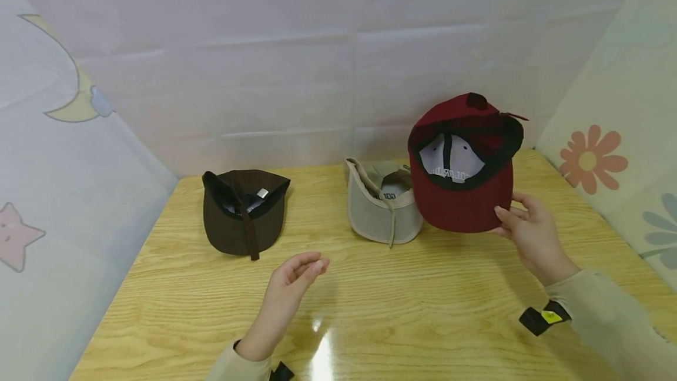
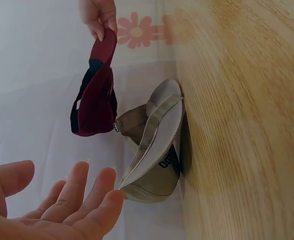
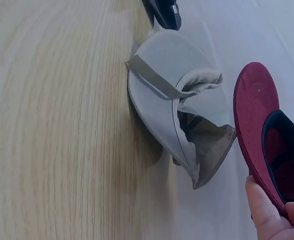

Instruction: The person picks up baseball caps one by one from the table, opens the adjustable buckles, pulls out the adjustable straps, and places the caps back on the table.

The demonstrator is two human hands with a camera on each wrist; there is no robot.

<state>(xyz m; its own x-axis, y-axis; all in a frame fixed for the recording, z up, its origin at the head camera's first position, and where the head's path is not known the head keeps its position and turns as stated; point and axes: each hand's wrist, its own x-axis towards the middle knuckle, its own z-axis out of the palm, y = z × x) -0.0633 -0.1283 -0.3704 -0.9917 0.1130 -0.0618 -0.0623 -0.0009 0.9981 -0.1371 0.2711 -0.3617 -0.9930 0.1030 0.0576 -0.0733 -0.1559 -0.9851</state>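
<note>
By the edge of its brim, my right hand pinches a dark red cap above the right part of the table, its dark-lined inside facing me. Just left of it a beige cap lies upside down on the wood, with its strap hanging over the brim; the red cap overlaps it in the head view. Farther left sits a dark brown cap, also with its inside showing. My left hand hovers over the table between the brown and beige caps, fingers loosely bent, holding nothing.
The wooden table meets a pale cloth backdrop behind the caps. Side panels carry a moon and a star at left, and a flower at right.
</note>
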